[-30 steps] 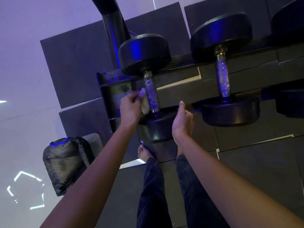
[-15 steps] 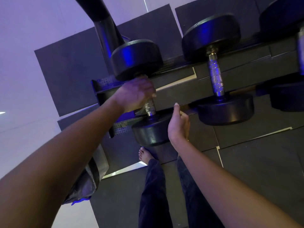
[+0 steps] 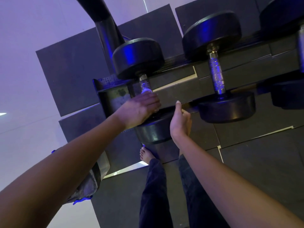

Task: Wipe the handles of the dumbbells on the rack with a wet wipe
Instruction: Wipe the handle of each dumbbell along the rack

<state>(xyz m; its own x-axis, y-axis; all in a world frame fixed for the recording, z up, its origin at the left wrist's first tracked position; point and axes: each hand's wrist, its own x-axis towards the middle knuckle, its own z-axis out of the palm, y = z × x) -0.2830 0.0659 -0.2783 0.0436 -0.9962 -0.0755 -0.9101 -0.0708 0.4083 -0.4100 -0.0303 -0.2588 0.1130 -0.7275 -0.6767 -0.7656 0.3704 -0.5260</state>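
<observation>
your right hand (image 3: 180, 122) sits against the near head (image 3: 154, 130) of the dumbbell (image 3: 138, 58) at the rack's (image 3: 113, 94) left end, thumb up, fingers loosely curled, can't tell if it grips anything. your left hand (image 3: 139, 109) is wrapped round that dumbbell's handle (image 3: 144, 82) at its near end, a pale bit of wet wipe (image 3: 147, 91) poking out above the fingers. the next dumbbell (image 3: 216, 76) lies just to the right, untouched.

Left arm (image 3: 57, 170) stretched forward, my left hand (image 3: 139, 109) palm down, fingers wrapped over the dumbbell handle (image 3: 144, 83). Right arm (image 3: 222, 178) out too, right hand (image 3: 180, 122) thumb up, fingers curled away, hidden from me.
</observation>
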